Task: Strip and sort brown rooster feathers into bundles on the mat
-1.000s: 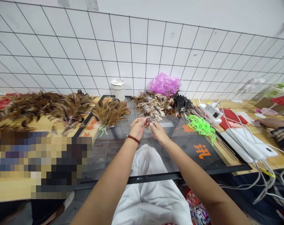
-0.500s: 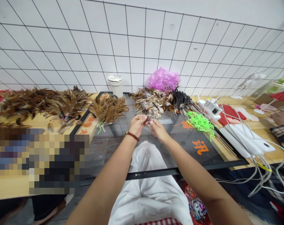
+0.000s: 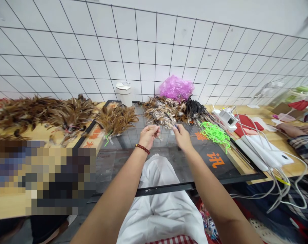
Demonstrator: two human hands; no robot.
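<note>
My left hand [image 3: 149,136], with a beaded bracelet on the wrist, is closed in a pinch above the dark glass panel [image 3: 159,162]. A small pale wisp shows below its fingertips; what it holds is too small to name. My right hand [image 3: 182,139] is closed at the front edge of a pile of mottled feathers [image 3: 162,113]. Something small and dark blue shows at its fingers. Black feathers [image 3: 196,109] lie against the pile's right side. Left of my hands sits a bundle of brown feathers [image 3: 116,118], with a bit of green string at its base.
Bright green strings [image 3: 215,135] lie to the right, beside white power adapters and cables [image 3: 230,118]. A white lidded cup [image 3: 124,93] and a pink plastic bag [image 3: 176,88] stand by the gridded wall. More brown feathers [image 3: 70,113] spread leftward. Another person's sleeve [image 3: 303,147] is at right.
My hands were together at the fingertips and are now apart. The right hand has moved right and slightly forward to the feather pile's edge; the left has barely moved.
</note>
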